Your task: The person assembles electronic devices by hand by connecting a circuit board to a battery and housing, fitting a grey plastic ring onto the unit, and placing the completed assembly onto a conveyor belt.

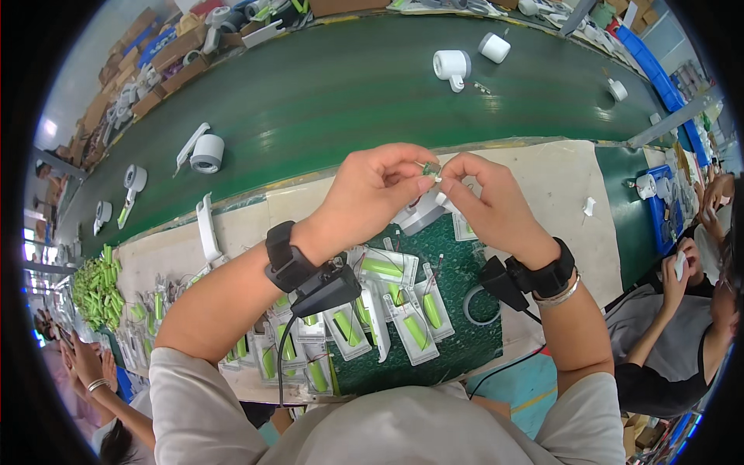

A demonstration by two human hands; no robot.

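Note:
My left hand (368,190) pinches a small green circuit board (431,169) between thumb and fingers. Close against it, the thumb and fingertips of my right hand (496,198) are closed on a small white connector (438,179) at the board's edge. Just under both hands sits a white and grey round housing (422,215), partly hidden by them. Nearer to me, several green battery cells (415,332) with thin wires lie in clear-and-white packs on the dark green mat (465,341). A slim white handle shell (376,322) rests among them.
A green conveyor belt (325,101) crosses beyond the bench, carrying white housings (208,153). A heap of green cells (98,291) lies at far left. On the mat is a grey ring (480,304). Other people sit to both sides, beside a blue tray (663,213) on the right.

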